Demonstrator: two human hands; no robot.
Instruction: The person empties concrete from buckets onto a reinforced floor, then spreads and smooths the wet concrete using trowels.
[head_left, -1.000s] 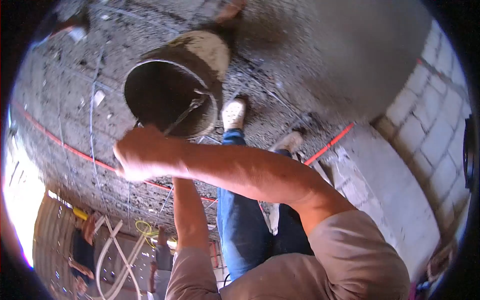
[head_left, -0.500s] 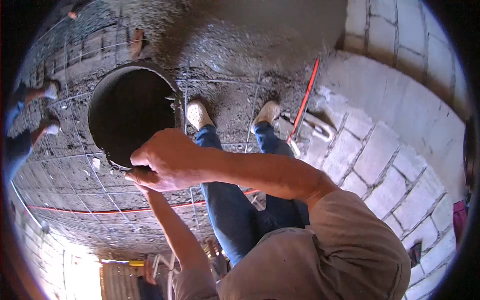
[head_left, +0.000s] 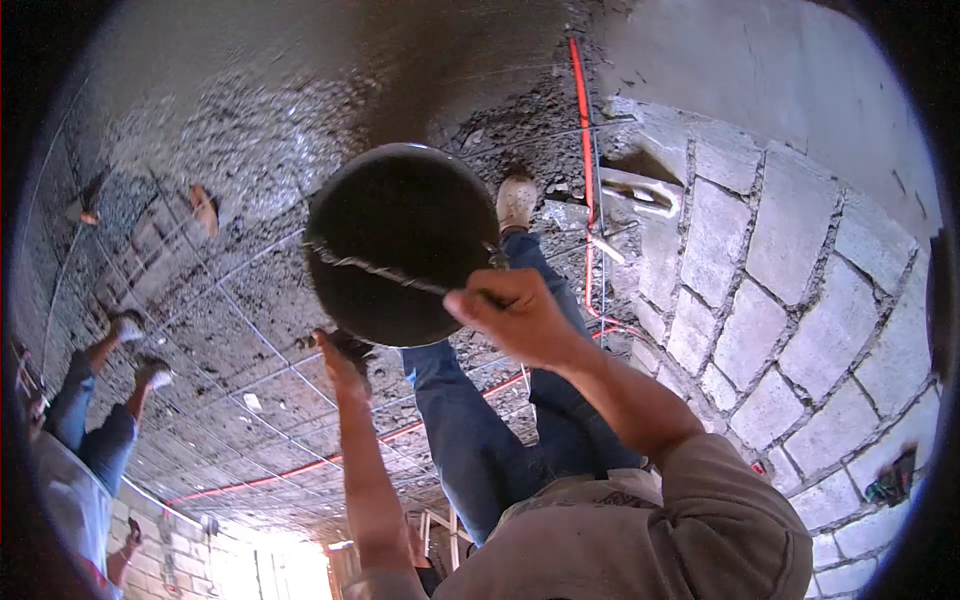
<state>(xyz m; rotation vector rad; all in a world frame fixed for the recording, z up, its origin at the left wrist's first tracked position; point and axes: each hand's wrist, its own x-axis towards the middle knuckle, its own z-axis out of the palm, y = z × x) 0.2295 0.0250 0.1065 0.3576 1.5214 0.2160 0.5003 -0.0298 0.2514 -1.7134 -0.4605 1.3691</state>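
Container: large round dark bucket (head_left: pixel 402 245), held in front of the person's legs, mouth turned toward the camera; contents cannot be made out in the dark interior.
Handle: thin twisted grey handle (head_left: pixel 385 270), running across the bucket mouth from the left rim to the right hand.
Right hand: hand (head_left: pixel 515 312) closed, gripping the handle near the lower right rim.
Left hand: hand (head_left: pixel 343 368) at the lower left outer side of the bucket; one finger points up, the others are too dark to read; grip and contact cannot be told.
Footing: one light-coloured shoe (head_left: pixel 517 200) visible just beside the bucket's upper right rim, below a blue trouser leg (head_left: pixel 455 425).
Ground: rough dark gravelly floor (head_left: pixel 270 345) crossed by a grid of thin rods; smooth wet grey layer (head_left: pixel 270 45) at the top of the view.
Line: bright red tube (head_left: pixel 583 120), running down the floor between the shoe and the grey block surface (head_left: pixel 765 260).
Tool: flat grey tool with a looped handle (head_left: pixel 650 192), lying right of the red tube, beside the blocks.
Co-worker: person in blue shorts and light shoes (head_left: pixel 92 425), at the left edge, well apart from the bucket.
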